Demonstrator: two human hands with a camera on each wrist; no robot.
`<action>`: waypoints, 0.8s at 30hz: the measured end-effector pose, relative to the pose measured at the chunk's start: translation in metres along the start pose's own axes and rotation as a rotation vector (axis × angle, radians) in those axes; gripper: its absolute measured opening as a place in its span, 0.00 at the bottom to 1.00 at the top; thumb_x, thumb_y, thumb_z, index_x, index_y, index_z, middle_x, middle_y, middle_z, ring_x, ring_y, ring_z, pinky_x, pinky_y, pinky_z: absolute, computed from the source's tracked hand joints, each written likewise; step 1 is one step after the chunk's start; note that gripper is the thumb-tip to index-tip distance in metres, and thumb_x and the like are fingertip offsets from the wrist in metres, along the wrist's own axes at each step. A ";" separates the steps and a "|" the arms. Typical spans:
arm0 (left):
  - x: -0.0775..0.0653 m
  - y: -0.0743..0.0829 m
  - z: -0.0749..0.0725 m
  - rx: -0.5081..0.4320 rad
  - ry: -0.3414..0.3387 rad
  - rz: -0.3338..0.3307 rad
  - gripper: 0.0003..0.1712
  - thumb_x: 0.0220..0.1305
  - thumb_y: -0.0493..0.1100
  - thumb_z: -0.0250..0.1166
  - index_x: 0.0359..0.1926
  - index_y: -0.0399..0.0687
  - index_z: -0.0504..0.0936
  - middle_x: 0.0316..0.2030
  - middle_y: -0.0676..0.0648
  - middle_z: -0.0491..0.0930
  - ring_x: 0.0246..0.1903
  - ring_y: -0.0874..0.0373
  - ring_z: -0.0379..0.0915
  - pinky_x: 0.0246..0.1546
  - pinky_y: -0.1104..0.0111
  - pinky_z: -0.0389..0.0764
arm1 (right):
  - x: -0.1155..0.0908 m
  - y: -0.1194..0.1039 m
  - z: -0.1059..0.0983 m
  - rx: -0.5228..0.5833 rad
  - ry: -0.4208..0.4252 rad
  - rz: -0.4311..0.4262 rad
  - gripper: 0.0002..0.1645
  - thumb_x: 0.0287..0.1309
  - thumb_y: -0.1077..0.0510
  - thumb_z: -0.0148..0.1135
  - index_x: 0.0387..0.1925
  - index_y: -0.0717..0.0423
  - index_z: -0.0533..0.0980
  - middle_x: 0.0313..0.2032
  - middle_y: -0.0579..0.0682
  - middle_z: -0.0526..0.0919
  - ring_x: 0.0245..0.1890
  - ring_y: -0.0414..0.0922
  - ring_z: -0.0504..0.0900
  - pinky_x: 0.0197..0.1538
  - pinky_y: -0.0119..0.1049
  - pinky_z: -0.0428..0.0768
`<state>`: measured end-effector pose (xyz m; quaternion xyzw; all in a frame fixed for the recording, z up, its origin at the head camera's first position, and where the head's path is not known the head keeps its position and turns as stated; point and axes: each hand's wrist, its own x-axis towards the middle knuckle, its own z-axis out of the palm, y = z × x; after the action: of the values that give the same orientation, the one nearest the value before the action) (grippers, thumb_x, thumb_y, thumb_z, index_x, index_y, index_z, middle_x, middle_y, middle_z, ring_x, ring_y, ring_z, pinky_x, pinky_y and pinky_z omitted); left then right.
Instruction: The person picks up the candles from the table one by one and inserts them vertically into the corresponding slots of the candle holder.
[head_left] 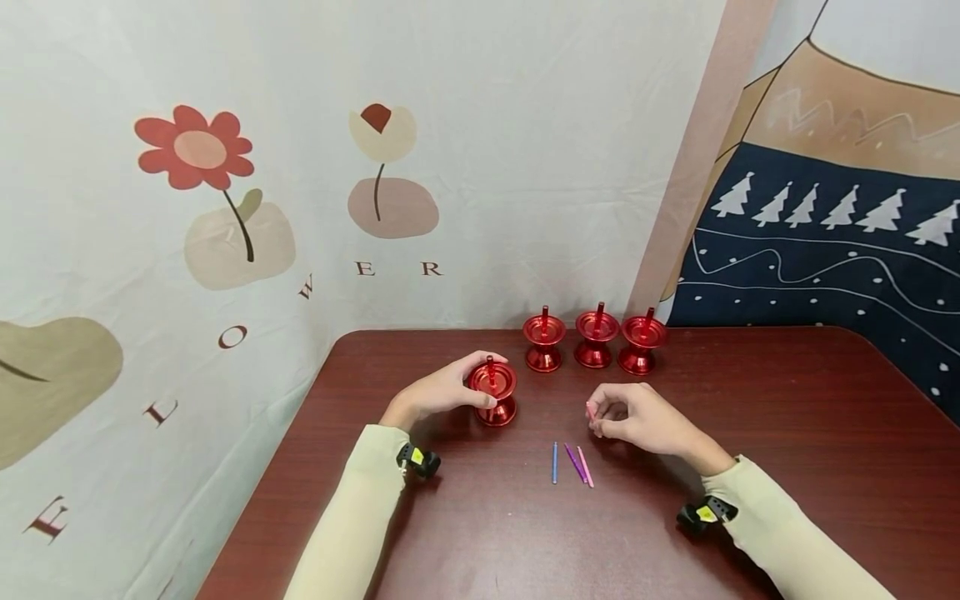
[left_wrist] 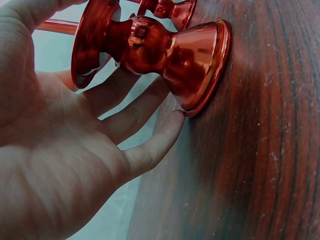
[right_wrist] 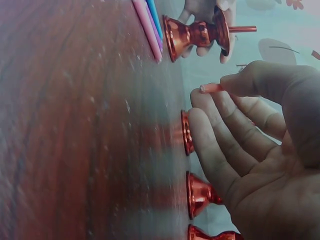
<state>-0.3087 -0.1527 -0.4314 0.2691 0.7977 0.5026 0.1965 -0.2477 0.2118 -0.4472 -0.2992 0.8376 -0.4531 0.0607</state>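
A shiny red pedestal candle holder (head_left: 497, 412) with a thin upright stem in its cup stands on the table, in my left hand (head_left: 448, 388). The thumb and fingers curl round its cup; in the left wrist view the little fingertip is right at the foot (left_wrist: 205, 70). My right hand (head_left: 648, 419) hovers low over the table, to the right of that holder. Thumb and forefinger pinch a thin pinkish-red stick (right_wrist: 212, 88), mostly hidden by the fingers. Between the hands lie a blue stick (head_left: 555, 463), a purple stick (head_left: 576, 463) and a pink stick (head_left: 586, 467).
Near the back edge of the dark red-brown table (head_left: 480, 533) stand three matching red holders, at left (head_left: 543, 358), in the middle (head_left: 593, 353) and at right (head_left: 637, 360). Behind them hangs a printed cloth (head_left: 525, 167) with flowers and letters.
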 end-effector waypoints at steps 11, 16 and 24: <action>0.000 0.002 0.000 -0.033 -0.007 -0.015 0.40 0.66 0.35 0.73 0.77 0.42 0.69 0.61 0.41 0.81 0.58 0.51 0.78 0.59 0.64 0.80 | 0.010 -0.004 0.019 -0.013 0.067 -0.125 0.12 0.65 0.70 0.73 0.42 0.51 0.83 0.34 0.40 0.87 0.36 0.42 0.87 0.44 0.35 0.85; -0.001 0.004 0.001 -0.039 -0.006 -0.016 0.40 0.66 0.34 0.73 0.77 0.41 0.69 0.62 0.41 0.80 0.59 0.53 0.77 0.60 0.64 0.80 | 0.018 -0.008 0.026 -0.005 0.119 -0.122 0.13 0.65 0.69 0.74 0.40 0.48 0.83 0.34 0.40 0.86 0.36 0.42 0.86 0.44 0.35 0.86; -0.002 0.005 0.001 -0.048 -0.005 -0.009 0.41 0.66 0.34 0.73 0.77 0.39 0.69 0.62 0.40 0.80 0.58 0.53 0.78 0.60 0.64 0.80 | 0.038 -0.016 0.037 0.022 0.226 -0.142 0.08 0.62 0.68 0.75 0.39 0.53 0.85 0.35 0.42 0.87 0.36 0.42 0.87 0.43 0.34 0.87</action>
<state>-0.3057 -0.1512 -0.4275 0.2618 0.7861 0.5200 0.2073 -0.2580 0.1576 -0.4499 -0.3042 0.8106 -0.4963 -0.0631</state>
